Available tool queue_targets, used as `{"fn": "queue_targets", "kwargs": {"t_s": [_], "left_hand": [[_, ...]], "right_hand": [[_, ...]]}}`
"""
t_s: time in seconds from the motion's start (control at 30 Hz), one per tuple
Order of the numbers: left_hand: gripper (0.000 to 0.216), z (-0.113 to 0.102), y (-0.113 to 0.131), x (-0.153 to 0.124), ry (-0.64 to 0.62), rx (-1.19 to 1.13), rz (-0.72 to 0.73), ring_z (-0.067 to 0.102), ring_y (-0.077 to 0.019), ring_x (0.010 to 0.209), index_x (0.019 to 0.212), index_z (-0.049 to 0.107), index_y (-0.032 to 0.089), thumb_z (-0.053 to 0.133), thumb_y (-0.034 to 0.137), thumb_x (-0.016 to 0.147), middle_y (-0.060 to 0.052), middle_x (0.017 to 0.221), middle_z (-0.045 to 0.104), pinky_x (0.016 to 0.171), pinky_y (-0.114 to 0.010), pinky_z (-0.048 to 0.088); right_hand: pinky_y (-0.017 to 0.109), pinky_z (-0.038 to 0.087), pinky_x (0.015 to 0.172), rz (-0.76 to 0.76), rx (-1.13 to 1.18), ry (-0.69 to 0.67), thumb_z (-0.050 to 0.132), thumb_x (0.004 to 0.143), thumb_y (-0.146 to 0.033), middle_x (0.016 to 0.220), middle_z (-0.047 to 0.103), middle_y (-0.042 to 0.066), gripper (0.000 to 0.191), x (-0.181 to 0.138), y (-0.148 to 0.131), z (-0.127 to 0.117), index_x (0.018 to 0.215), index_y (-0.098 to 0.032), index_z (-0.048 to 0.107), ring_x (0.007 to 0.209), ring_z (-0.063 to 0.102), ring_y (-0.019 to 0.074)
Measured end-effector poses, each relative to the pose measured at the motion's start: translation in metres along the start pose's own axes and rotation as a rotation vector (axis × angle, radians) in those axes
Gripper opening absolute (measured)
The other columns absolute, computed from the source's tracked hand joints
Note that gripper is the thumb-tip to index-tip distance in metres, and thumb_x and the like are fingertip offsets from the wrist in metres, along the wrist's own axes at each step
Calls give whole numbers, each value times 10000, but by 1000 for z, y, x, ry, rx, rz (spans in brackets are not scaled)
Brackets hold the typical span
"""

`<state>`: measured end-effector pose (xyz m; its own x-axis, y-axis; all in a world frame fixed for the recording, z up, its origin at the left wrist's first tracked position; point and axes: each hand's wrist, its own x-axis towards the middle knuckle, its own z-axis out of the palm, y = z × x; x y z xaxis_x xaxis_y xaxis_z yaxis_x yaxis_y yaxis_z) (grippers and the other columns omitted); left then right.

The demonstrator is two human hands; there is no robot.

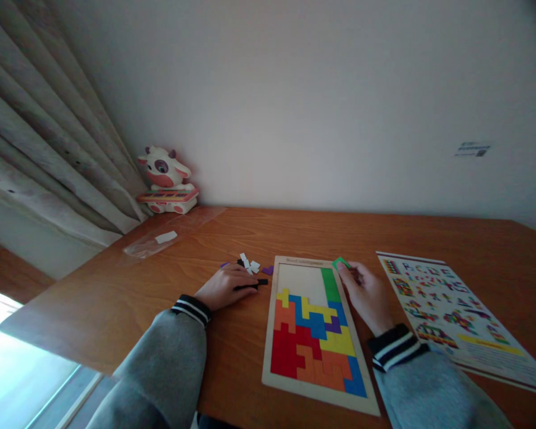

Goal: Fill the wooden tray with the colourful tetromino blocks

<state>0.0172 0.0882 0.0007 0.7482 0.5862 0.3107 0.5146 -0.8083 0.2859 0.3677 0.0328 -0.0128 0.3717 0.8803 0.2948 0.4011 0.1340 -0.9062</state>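
– filling the near part of the pale wooden puzzle board (317, 392) are flat red, orange, blue and yellow pieces (283, 351). where are the hands?

– the left hand (227, 285) lies on the brown wooden table (236, 369), left of the board, its fingers by a narrow black piece (262, 282); i can't tell whether they pinch it. the right hand (367, 295) has thumb and fingers clamped on a small bright-green flat piece (340, 262), at the board's far right corner.

– how to handle that one well?

– i'd hold it by one edge, level it, check its outline against the bare bed beside the long green strip (329, 285), and lower it without nudging neighbours.

– and beyond?

– small white flat pieces (254, 267), then a white-and-pink toy cow (167, 179) by the wall (317, 119).
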Motion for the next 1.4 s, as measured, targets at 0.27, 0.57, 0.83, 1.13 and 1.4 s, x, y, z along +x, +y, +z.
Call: {"fn": "queue_targets", "kwargs": {"t_s": [0.27,0.57,0.83,1.13,1.4], "left_hand": [[289,0,8,2,66,-91,-52,653,-181,1036,1203,677,262,620,335,929,-55,1140,697,952,-322,525],[194,3,6,2,121,-53,3,685,-151,949,1081,714,219,571,239,952,-51,1041,717,887,-274,556],[203,5,8,4,159,13,68,701,-156,969,1058,709,197,554,161,932,-62,1072,730,905,-282,567],[248,11,15,9,231,-51,-23,666,-169,1031,1201,643,230,515,227,988,-55,1117,707,944,-322,547],[255,20,23,19,341,-110,-74,645,-173,967,1156,679,204,491,277,1000,-83,1056,675,907,-318,543]], "right_hand": [[309,499,619,108,137,85,656,734,-697,769,708,64,534,6,5,-3,871,-181,681,702,639,213],[294,473,600,89,128,48,624,794,-664,739,682,47,497,5,9,-2,903,-183,678,685,624,206],[309,501,628,107,132,16,642,774,-673,799,710,72,503,4,1,-2,886,-183,672,718,646,219],[320,504,649,52,101,-37,608,815,-651,846,719,78,472,3,8,3,915,-193,667,748,654,221],[329,498,637,-65,-109,-114,572,841,-630,813,709,68,466,-3,13,4,976,-200,690,717,644,219]]}}
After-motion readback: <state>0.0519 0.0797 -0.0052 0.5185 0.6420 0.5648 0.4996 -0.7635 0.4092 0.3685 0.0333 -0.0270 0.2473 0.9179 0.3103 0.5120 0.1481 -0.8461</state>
